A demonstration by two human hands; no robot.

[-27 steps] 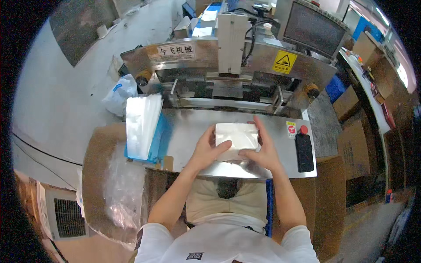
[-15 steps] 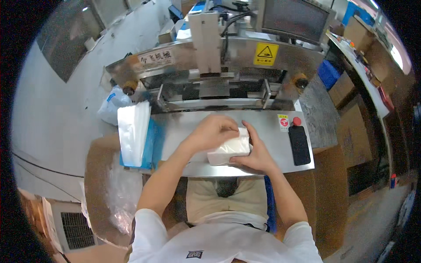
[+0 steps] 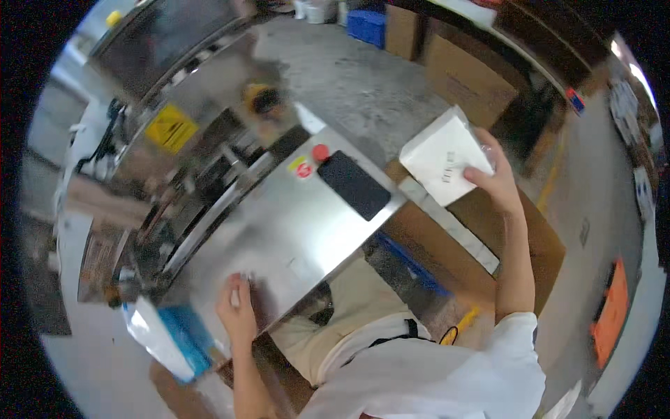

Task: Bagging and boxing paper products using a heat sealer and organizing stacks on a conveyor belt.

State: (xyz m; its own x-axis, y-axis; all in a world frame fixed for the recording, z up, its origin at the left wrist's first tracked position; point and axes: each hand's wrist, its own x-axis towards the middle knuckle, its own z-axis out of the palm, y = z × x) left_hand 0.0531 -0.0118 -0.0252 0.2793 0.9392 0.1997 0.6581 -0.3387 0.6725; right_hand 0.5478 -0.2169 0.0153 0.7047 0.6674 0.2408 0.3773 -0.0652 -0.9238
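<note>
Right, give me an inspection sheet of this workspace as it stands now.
Surface: steel table, shiny, mostly bare, tilted in the view.
Job's things: white flat packet, held up off to the right of the table, above a cardboard box.
Clutter: black pad and red button at the table's far end; stack of clear bags on a blue tray by the near left corner.
Hands: right hand grips the packet; left hand rests on the table's near edge.
Cables: dark cable on the machine, blurred.
Surroundings: steel machine with a yellow warning sticker; cardboard boxes, blue crate, concrete floor.
</note>
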